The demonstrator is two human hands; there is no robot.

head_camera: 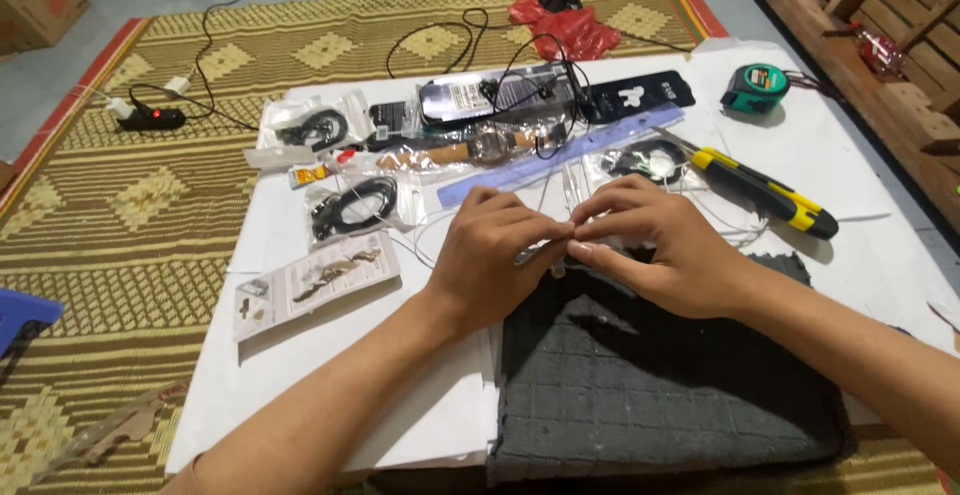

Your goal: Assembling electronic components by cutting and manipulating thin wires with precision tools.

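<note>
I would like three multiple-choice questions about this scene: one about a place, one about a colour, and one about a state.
1. Where is the tape measure?
A. at the white sheet's far right corner
B. on the grey mat
C. under the left hand

2. What colours is the knife?
A. red and white
B. yellow and black
C. all blue

3. How are the two hands?
A. far apart, lying flat
B. fingertips together, pinching something small
C. each gripping the knife

Answers:
1 A, it lies on the sheet far from the hands, to the right.
2 B, its body is yellow with black parts.
3 B, the left hand and right hand meet at the far edge of the mat; the small thing is too tiny to name.
</note>
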